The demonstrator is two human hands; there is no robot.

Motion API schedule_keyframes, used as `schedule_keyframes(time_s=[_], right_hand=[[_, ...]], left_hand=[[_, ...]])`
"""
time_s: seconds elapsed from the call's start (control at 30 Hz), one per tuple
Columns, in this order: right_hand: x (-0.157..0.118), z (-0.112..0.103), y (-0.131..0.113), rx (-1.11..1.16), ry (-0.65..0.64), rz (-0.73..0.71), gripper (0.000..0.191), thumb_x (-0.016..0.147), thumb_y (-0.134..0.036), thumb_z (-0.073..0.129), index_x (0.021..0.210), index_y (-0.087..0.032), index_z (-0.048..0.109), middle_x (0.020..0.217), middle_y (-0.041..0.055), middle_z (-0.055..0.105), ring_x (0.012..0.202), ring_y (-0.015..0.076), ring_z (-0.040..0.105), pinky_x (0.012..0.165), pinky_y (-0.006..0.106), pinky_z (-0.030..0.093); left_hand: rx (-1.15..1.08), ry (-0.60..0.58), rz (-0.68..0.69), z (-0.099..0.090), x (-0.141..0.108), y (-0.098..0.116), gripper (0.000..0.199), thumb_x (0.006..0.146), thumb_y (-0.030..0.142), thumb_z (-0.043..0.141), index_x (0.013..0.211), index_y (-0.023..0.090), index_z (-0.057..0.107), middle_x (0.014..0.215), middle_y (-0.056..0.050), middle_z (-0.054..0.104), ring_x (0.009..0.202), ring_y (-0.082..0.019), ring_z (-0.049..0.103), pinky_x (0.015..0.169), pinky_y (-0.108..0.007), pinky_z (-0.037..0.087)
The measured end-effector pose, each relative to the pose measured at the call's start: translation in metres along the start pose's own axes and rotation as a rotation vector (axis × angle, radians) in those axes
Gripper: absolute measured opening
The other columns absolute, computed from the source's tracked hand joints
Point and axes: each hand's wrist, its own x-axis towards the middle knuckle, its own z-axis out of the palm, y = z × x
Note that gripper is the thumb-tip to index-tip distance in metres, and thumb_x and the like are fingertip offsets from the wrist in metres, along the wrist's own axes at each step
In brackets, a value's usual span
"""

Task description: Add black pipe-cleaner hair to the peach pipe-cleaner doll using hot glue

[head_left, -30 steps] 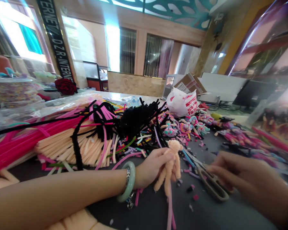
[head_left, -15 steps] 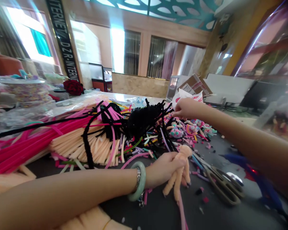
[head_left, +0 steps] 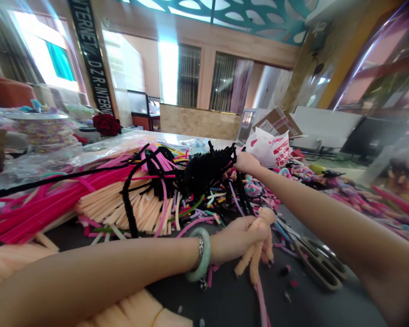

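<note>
My left hand [head_left: 236,238] grips a peach chenille figure [head_left: 257,247] with dangling limbs, and a long pink stem [head_left: 261,302] hangs below it. A pale green bangle [head_left: 202,254] circles my left wrist. At the far side of the table, my right hand [head_left: 247,162] presses against a black heap of pipe cleaners [head_left: 207,170], its fingers hidden by the strands. Bundled peach pipe cleaners [head_left: 132,206] and hot pink ones [head_left: 54,204] lie left of my hands.
Large scissors with olive handles [head_left: 320,263] lie to the right under my right forearm. Small multicoloured chenille pieces [head_left: 254,187] are heaped by a white plastic bag [head_left: 268,147]. Snippets litter the dark grey tabletop [head_left: 238,304]. A cardboard box [head_left: 277,121] stands behind.
My right hand has come in from the right, over the scissors, and reached the black heap. My left hand, still gripping the figure, has shifted slightly right.
</note>
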Motion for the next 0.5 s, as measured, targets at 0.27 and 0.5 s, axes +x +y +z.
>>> schedule_keyframes(time_s=[0.27,0.5], right_hand=[[0.014,-0.074,0.038,0.305,0.412,0.154,0.03,0.09,-0.031,0.056,0.115,-0.014,0.057,0.116,0.0097,0.059,0.097,0.0212,0.061,0.082,0.041,0.052],[0.012,-0.135,0.061,0.678,0.569,0.123,0.027,0.094,-0.028,0.049,0.116,-0.013,0.055,0.109,0.0086,0.061,0.087,0.0165,0.063,0.073,0.035,0.054]], left_hand=[[-0.074,0.016,-0.03,0.004,-0.002,0.005,0.017,0.075,0.026,0.056,0.086,0.013,0.053,0.07,-0.003,0.06,0.057,-0.011,0.059,0.057,-0.023,0.05],[-0.127,-0.035,-0.039,0.001,0.001,0.0,0.022,0.075,0.03,0.06,0.086,0.013,0.053,0.071,-0.004,0.061,0.058,-0.012,0.06,0.057,-0.024,0.05]])
